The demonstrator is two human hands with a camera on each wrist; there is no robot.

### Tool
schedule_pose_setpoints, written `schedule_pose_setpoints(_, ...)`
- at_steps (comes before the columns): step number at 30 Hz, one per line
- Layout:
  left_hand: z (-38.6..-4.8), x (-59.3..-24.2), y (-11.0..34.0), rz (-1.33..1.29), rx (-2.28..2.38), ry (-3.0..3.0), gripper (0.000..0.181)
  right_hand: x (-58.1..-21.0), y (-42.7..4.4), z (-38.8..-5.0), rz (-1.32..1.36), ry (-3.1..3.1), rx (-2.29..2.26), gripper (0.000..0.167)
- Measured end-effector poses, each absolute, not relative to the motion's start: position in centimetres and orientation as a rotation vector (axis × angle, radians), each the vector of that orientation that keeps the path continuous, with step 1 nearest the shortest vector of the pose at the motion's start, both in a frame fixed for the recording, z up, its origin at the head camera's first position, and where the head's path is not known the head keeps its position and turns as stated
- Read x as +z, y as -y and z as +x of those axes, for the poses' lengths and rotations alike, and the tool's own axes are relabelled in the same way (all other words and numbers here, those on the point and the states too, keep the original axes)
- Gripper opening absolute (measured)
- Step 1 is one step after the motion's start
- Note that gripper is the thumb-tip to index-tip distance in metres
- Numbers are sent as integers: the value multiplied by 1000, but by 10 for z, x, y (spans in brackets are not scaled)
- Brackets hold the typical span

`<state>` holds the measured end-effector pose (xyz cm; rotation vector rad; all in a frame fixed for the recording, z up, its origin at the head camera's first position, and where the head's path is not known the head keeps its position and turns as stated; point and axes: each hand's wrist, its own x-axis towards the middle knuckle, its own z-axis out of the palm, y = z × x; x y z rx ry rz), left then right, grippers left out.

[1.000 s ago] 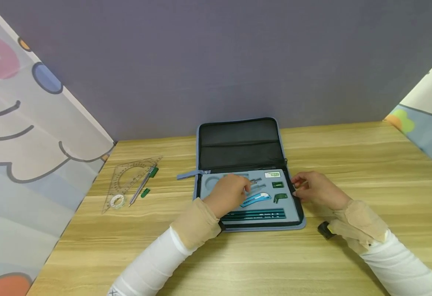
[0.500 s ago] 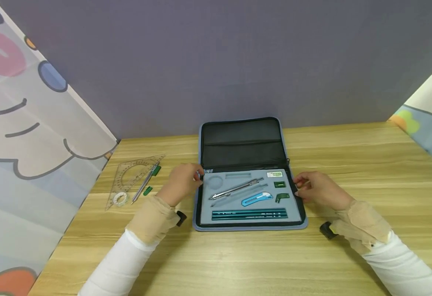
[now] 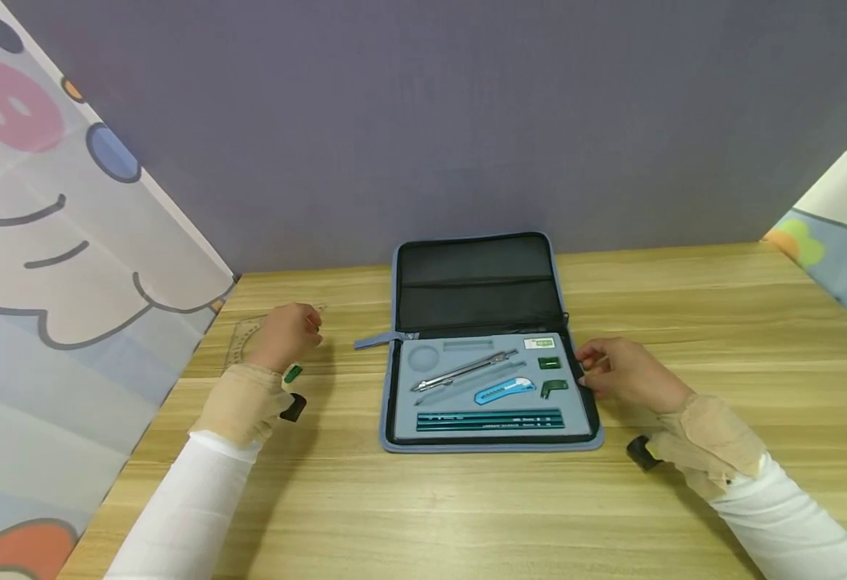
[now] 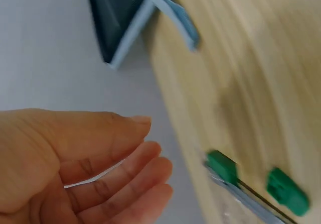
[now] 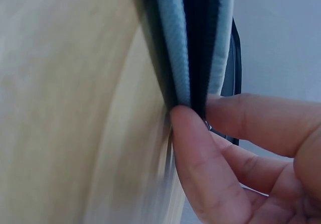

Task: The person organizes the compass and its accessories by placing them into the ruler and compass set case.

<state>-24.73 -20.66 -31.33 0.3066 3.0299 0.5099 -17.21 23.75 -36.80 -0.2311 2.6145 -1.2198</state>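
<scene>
My right hand [image 3: 626, 374] pinches the right edge of an open zip case [image 3: 474, 266]; the right wrist view shows thumb and finger on the case's zipped rim [image 5: 175, 48]. Over the left of the table, my left hand [image 3: 282, 337] hovers with loosely bent fingers and holds nothing. Beneath it lies a clear set square [image 3: 242, 337], partly covered by the hand. In the left wrist view, a silver pen-like tool [image 4: 246, 199] lies beside a green block [image 4: 222, 166] and a small green piece [image 4: 288, 191]. The hand hides that tool from the head view.
The case's grey tray bears a metal compass [image 3: 463, 372], a blue utility knife [image 3: 505, 390], dark green pencils [image 3: 489, 420], a green sharpener [image 3: 549, 362], a curved green part [image 3: 554, 387] and a white-and-green box [image 3: 539, 343]. A zip strap [image 3: 373, 341] sticks out left. A grey panel [image 3: 423, 129] stands behind.
My left hand has moved left from over the tray, past the case's left edge, to above the set square. My right hand stays at the case's right edge.
</scene>
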Motion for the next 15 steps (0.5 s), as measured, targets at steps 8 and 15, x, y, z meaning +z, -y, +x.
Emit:
schedule_pose_setpoints(8,-262,-327,222,168,493,-3002,12,-370,-238,-173,-233,-2618,-1228,35)
schedule_pose_setpoints(15,-271,-340,228,190,412,-3062,37,-374,-239,-175,-209,-2610,-1241,35)
